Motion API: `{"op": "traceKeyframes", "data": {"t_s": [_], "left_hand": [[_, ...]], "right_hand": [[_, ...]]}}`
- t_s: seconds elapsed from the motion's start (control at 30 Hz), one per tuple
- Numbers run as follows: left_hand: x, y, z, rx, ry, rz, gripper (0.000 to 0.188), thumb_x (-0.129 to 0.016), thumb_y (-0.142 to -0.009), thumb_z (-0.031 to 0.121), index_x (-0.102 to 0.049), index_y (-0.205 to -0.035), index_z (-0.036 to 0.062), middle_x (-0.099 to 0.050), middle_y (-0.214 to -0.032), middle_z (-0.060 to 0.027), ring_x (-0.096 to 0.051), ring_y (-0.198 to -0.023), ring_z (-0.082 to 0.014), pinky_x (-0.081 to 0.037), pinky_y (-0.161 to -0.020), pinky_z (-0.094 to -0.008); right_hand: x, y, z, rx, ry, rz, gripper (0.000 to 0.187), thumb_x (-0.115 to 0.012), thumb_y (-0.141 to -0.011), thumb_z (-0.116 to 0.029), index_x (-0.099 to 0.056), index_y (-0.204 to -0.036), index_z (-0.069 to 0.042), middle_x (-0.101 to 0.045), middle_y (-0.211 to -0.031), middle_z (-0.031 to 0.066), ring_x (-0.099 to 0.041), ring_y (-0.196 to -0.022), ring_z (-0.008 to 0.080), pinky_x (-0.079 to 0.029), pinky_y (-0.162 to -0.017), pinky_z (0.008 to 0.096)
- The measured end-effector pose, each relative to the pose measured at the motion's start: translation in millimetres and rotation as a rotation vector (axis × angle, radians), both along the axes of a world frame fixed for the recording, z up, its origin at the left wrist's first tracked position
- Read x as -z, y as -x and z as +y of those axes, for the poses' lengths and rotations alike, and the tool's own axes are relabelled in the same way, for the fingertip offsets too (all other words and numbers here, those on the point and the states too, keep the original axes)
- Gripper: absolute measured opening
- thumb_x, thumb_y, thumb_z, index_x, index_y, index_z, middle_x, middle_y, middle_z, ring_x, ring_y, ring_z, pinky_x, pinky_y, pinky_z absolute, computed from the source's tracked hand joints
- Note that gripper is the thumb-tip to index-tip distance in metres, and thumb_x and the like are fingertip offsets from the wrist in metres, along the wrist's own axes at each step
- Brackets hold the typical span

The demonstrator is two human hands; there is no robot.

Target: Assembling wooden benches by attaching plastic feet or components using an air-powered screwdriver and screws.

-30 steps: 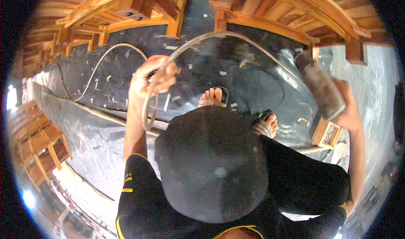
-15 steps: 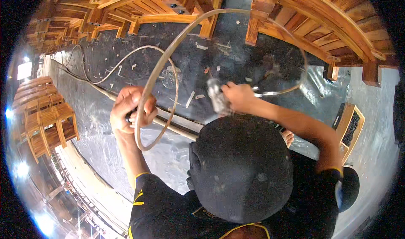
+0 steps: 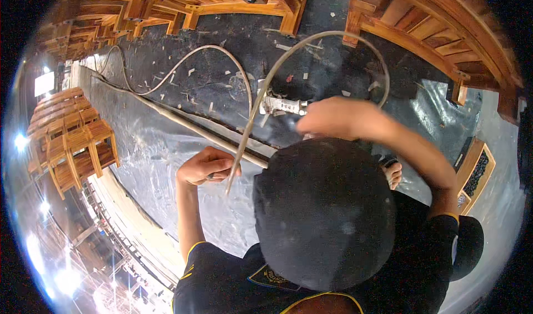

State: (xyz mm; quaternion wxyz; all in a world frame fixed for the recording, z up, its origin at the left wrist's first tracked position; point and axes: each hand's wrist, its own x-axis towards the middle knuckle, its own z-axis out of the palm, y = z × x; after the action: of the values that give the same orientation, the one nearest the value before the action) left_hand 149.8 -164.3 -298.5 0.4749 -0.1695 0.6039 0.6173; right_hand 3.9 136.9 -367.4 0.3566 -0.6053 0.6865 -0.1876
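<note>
My left hand (image 3: 204, 166) is closed beside the cap, with a small dark bit showing at its fingers; what it holds, if anything, is hidden. A pale, see-through hose (image 3: 265, 89) passes close by its fingertips, rises in a wide loop and drops behind my right forearm. My right hand (image 3: 344, 117), bent round in front of the cap, is smeared by motion. Against its fingers lies one end of a silver metal tool (image 3: 282, 105) with a fitting. Whether the fingers grip that tool cannot be made out. My black cap (image 3: 325, 214) hides the space below.
Wooden benches (image 3: 427, 36) line the far side, and a stack of wooden furniture (image 3: 75, 136) stands at left. A box of small dark pieces (image 3: 476, 176) sits at right. A thicker hose (image 3: 183, 120) crosses the dark, scrap-strewn floor (image 3: 183, 100).
My left hand has moved right and slightly down. The silver tool has swung from slanting to nearly level, and my right hand has shifted right. The hose loop has narrowed.
</note>
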Motion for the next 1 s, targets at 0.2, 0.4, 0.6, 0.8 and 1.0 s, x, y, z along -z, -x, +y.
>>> {"op": "traceKeyframes", "data": {"t_s": [0.2,0.4,0.6,0.8,1.0], "left_hand": [[20.5,-21.4,4.5,0.127,-0.026,-0.244,0.028,-0.053,-0.092,0.020,-0.065,-0.096,-0.0048,-0.029,-0.050,0.0082,-0.023,-0.045,-0.0041,-0.019,-0.041,-0.0228],[67.0,-63.2,1.1,0.247,-0.040,-0.411,0.025,-0.054,-0.088,0.014,-0.065,-0.098,-0.0062,-0.032,-0.051,0.0078,-0.025,-0.043,-0.0032,-0.020,-0.038,-0.0215],[90.1,-108.6,4.2,0.296,0.164,-0.615,0.020,-0.054,-0.085,0.010,-0.068,-0.096,0.0017,-0.044,-0.055,0.0029,-0.036,-0.049,-0.0055,-0.030,-0.042,-0.0237],[177.6,-59.5,-63.9,0.205,1.004,0.408,0.024,-0.052,-0.082,0.016,-0.067,-0.095,0.0036,-0.054,-0.058,-0.0069,-0.052,-0.048,-0.0130,-0.042,-0.045,-0.0286],[278.2,-6.4,-29.3,-0.571,1.425,0.504,0.023,-0.052,-0.073,0.015,-0.061,-0.064,-0.0049,-0.059,-0.064,-0.0262,-0.062,-0.063,-0.0407,-0.048,-0.057,-0.0461]], "right_hand": [[-54.4,83.2,17.9,0.521,0.679,-0.142,0.017,-0.063,-0.079,-0.012,-0.061,-0.093,-0.002,-0.062,-0.081,0.0051,-0.060,-0.073,0.0119,-0.048,-0.067,0.0278],[90.2,98.3,-92.8,0.385,-0.158,0.240,0.034,-0.071,-0.065,-0.034,-0.069,-0.079,-0.004,-0.066,-0.079,0.0157,-0.064,-0.074,0.0293,-0.052,-0.064,0.0396],[196.8,-32.6,-66.1,0.490,-0.084,0.181,0.055,-0.083,-0.053,-0.034,-0.061,-0.085,0.004,-0.064,-0.085,0.0176,-0.065,-0.078,0.0314,-0.053,-0.066,0.0425],[208.0,-47.9,-79.7,0.785,0.041,0.359,0.036,-0.071,-0.061,-0.009,-0.057,-0.093,0.001,-0.061,-0.085,0.0156,-0.064,-0.071,0.0312,-0.052,-0.059,0.0420],[202.4,-53.1,-75.9,0.876,0.024,0.206,0.033,-0.071,-0.062,-0.009,-0.055,-0.090,0.000,-0.059,-0.085,0.0169,-0.063,-0.072,0.0328,-0.053,-0.060,0.0402]]}}
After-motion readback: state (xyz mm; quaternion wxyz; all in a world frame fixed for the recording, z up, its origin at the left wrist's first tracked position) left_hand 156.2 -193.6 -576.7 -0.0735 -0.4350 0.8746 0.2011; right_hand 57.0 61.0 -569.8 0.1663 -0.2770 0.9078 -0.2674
